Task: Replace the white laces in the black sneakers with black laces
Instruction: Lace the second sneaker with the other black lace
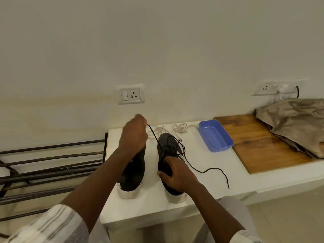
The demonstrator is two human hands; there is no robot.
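If the left hand draws much harder on the black lace pinched in its fingertips, the free tail lying loose across the desk will likely be dragged back toward the eyelets. That would leave the two ends uneven, or pull the tail out of a hole altogether, since nothing pins it down. The slack loops heaped over the tongue could also snag and knot. A sideways tug might tip the right sneaker, though the right hand steadies it, fingers curled over the collar.

The hands are well apart: the left is raised above the toe of the left sneaker, the right low on the other shoe. Both sneakers stand on the desk, heels toward the person, black uppers on scuffed white soles. The black lace is thin and cord-like, taut from the pinch down to the right shoe. The white laces lie in loose tangles behind the shoes, already out.
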